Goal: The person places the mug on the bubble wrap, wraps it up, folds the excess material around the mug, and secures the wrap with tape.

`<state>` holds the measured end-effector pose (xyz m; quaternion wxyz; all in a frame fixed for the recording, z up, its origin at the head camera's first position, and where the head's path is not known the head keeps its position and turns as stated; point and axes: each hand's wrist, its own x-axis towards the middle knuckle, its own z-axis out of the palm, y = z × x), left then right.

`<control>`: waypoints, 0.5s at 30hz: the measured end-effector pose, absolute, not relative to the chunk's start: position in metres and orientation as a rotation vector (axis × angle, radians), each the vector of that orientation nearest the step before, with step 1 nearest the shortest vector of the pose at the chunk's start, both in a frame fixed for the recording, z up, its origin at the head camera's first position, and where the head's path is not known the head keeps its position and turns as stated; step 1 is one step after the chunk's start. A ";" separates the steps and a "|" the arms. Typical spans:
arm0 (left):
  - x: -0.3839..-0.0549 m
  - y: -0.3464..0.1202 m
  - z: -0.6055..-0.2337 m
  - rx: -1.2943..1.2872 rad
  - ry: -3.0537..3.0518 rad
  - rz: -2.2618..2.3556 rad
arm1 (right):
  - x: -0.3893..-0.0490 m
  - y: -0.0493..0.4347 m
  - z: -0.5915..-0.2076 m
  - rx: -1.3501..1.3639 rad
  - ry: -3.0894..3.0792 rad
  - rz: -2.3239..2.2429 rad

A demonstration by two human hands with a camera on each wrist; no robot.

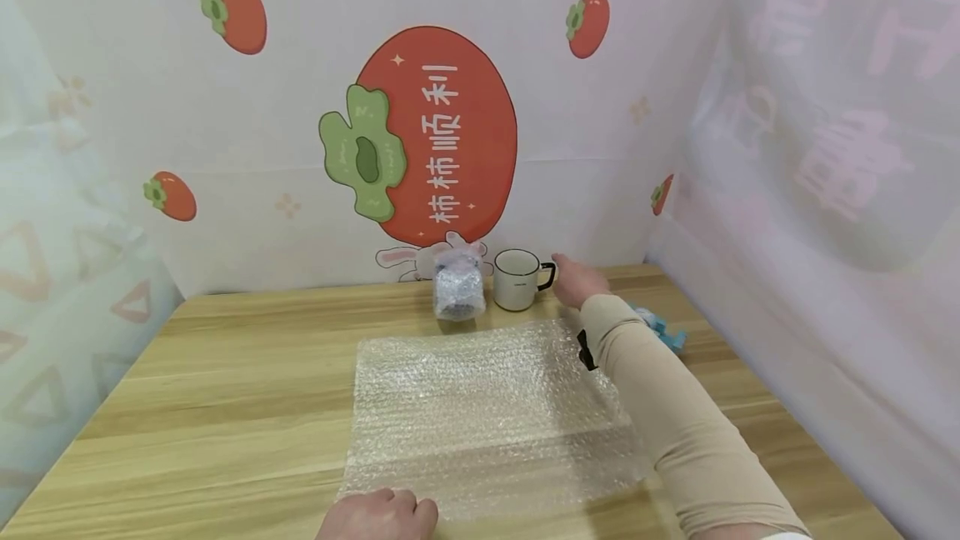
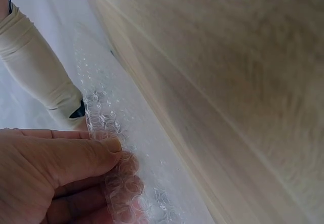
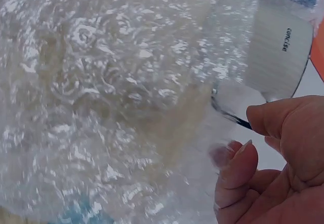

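Note:
A clear bubble wrap sheet point(image 1: 480, 415) is spread over the wooden table. My left hand point(image 1: 381, 515) is at its near left corner; in the left wrist view, thumb and fingers pinch the bubble wrap edge point(image 2: 124, 183). A white enamel mug point(image 1: 515, 282) with a dark rim and "concise" on its side stands upright beyond the sheet. At its black handle point(image 1: 548, 276) is my right hand point(image 1: 579, 280). In the right wrist view, the thumb point(image 3: 263, 117) is right at the handle, the bent fingers point(image 3: 238, 168) spread apart from it.
Left of the mug stands a bubble-wrapped object point(image 1: 459, 286), close to the back wall. A light-blue item point(image 1: 663, 332) lies on the right, partly behind my sleeve. Printed cloth walls point(image 1: 585, 123) enclose the table point(image 1: 225, 390).

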<state>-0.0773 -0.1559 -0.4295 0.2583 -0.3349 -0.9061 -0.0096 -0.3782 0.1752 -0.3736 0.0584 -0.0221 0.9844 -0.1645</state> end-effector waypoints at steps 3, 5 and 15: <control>-0.077 -0.155 -0.430 -0.907 -2.447 -0.032 | -0.380 0.174 -0.377 -0.068 2.973 -0.495; -0.077 -0.155 -0.430 -0.910 -2.438 -0.033 | -0.380 0.173 -0.377 -0.079 2.968 -0.496; -0.079 -0.156 -0.427 -0.937 -2.462 -0.006 | -0.382 0.168 -0.377 -0.072 2.981 -0.444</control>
